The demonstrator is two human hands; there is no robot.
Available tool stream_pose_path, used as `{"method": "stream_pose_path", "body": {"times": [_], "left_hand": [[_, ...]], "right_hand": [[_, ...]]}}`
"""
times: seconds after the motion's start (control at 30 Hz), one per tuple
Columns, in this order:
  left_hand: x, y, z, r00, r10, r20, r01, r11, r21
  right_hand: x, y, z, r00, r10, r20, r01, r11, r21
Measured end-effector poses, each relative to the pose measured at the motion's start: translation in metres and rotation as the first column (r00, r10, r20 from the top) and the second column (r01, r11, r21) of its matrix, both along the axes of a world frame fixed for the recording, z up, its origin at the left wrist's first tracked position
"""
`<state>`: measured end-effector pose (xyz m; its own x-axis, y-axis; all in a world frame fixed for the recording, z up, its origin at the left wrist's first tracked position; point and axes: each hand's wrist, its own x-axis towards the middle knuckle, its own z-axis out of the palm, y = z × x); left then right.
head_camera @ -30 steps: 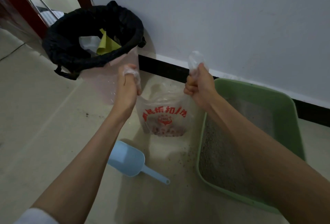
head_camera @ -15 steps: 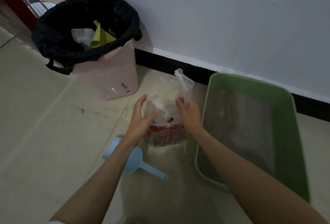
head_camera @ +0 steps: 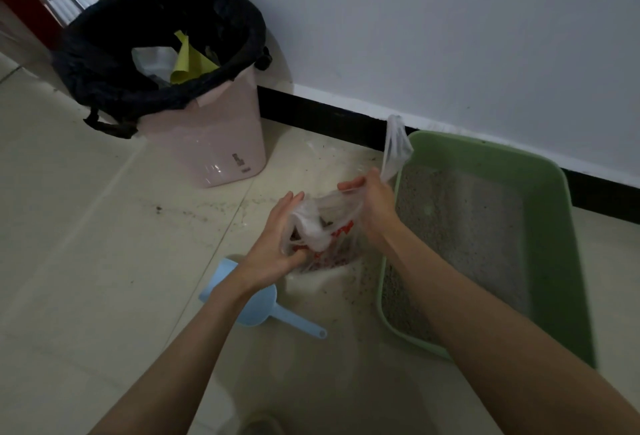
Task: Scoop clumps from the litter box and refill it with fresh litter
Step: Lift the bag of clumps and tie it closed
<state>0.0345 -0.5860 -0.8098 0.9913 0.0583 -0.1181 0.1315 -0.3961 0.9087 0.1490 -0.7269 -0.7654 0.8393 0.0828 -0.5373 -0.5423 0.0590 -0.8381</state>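
Observation:
A clear plastic bag (head_camera: pixel 327 226) with red print sits on the floor between my hands, dark clumps showing inside. My left hand (head_camera: pixel 277 244) grips its left side near the bottom. My right hand (head_camera: pixel 372 202) pinches the bag's top, and one loose handle (head_camera: pixel 396 147) sticks up above it. The green litter box (head_camera: pixel 540 226) lies to the right against the wall, grey litter (head_camera: pixel 460 226) spread in it. A light blue scoop (head_camera: pixel 258 303) rests on the tiles under my left wrist, handle pointing right.
A pink bin (head_camera: pixel 207 143) lined with a black bag stands at the back left, holding yellow and white rubbish. Litter grains are scattered on the tiles around the bag. A black skirting board (head_camera: pixel 325 112) runs along the wall.
My hands came down from holding the bag's handles stretched up and apart. They now close on the bag near the floor, bunching its top together.

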Motion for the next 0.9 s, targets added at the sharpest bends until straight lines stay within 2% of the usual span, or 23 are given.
{"method": "stream_pose_path", "body": {"times": [0.07,0.13,0.17,0.23,0.27,0.33,0.37,0.4,0.43,0.5,0.57,0.6,0.63,0.7,0.73,0.77,0.87,0.9], "left_hand": [[0.008,0.004,-0.014,0.999,-0.037,0.007,0.036,0.992,0.118],[0.018,0.0,-0.021,0.997,-0.002,-0.073,0.018,0.977,0.214],[0.023,-0.005,-0.018,0.991,0.089,-0.097,-0.069,0.979,0.192],[0.031,-0.015,-0.005,0.955,0.29,-0.062,-0.29,0.957,0.009],[0.032,-0.02,0.006,0.909,0.415,-0.044,-0.417,0.903,-0.102],[0.035,-0.019,0.019,0.784,0.61,-0.121,-0.598,0.688,-0.411],[0.037,-0.015,0.019,0.741,0.649,-0.173,-0.607,0.537,-0.586],[0.038,-0.01,0.018,0.721,0.659,-0.215,-0.588,0.417,-0.694],[0.038,-0.007,0.019,0.715,0.654,-0.247,-0.565,0.332,-0.755],[0.037,-0.003,0.016,0.722,0.636,-0.272,-0.508,0.221,-0.833],[0.038,-0.004,0.017,0.707,0.633,-0.317,-0.488,0.111,-0.866],[0.04,-0.006,0.018,0.69,0.646,-0.327,-0.522,0.131,-0.843],[0.042,-0.009,0.021,0.681,0.657,-0.323,-0.579,0.214,-0.787],[0.044,-0.011,0.022,0.714,0.626,-0.314,-0.655,0.437,-0.617],[0.045,-0.012,0.024,0.738,0.589,-0.328,-0.653,0.504,-0.565],[0.045,-0.012,0.025,0.754,0.551,-0.356,-0.645,0.52,-0.56],[0.046,-0.009,0.026,0.768,0.448,-0.458,-0.626,0.371,-0.686],[0.047,-0.009,0.025,0.776,0.432,-0.46,-0.617,0.367,-0.696]], "right_hand": [[0.0,-0.003,-0.001,1.0,0.012,-0.002,-0.012,1.0,0.011],[-0.002,-0.004,-0.001,0.999,0.048,0.0,-0.048,0.999,-0.018],[-0.004,-0.003,0.0,0.998,0.066,0.007,-0.065,0.997,-0.031],[-0.007,0.0,0.001,0.997,0.073,0.015,-0.072,0.997,-0.042],[-0.008,0.001,0.003,0.999,0.051,0.007,-0.051,0.998,-0.022],[-0.006,0.001,0.006,0.999,-0.04,-0.034,0.043,0.993,0.11],[-0.005,0.001,0.006,0.994,-0.085,-0.065,0.096,0.976,0.193],[-0.004,-0.001,0.007,0.988,-0.121,-0.098,0.143,0.953,0.266],[-0.003,-0.002,0.007,0.981,-0.147,-0.128,0.182,0.926,0.33],[-0.005,-0.004,0.005,0.971,-0.159,-0.179,0.223,0.868,0.443],[-0.007,-0.004,0.002,0.976,-0.086,-0.199,0.173,0.862,0.477],[-0.007,-0.004,0.0,0.981,-0.028,-0.193,0.111,0.894,0.433],[-0.007,-0.003,-0.002,0.982,0.032,-0.186,0.039,0.931,0.364],[-0.008,-0.001,-0.006,0.976,0.116,-0.186,-0.072,0.971,0.226],[-0.008,-0.001,-0.007,0.971,0.132,-0.201,-0.093,0.976,0.195],[-0.008,0.0,-0.008,0.965,0.134,-0.225,-0.089,0.976,0.198],[-0.006,-0.003,-0.008,0.961,0.122,-0.249,-0.073,0.977,0.2],[-0.005,-0.003,-0.009,0.964,0.135,-0.228,-0.1,0.982,0.157]]}}
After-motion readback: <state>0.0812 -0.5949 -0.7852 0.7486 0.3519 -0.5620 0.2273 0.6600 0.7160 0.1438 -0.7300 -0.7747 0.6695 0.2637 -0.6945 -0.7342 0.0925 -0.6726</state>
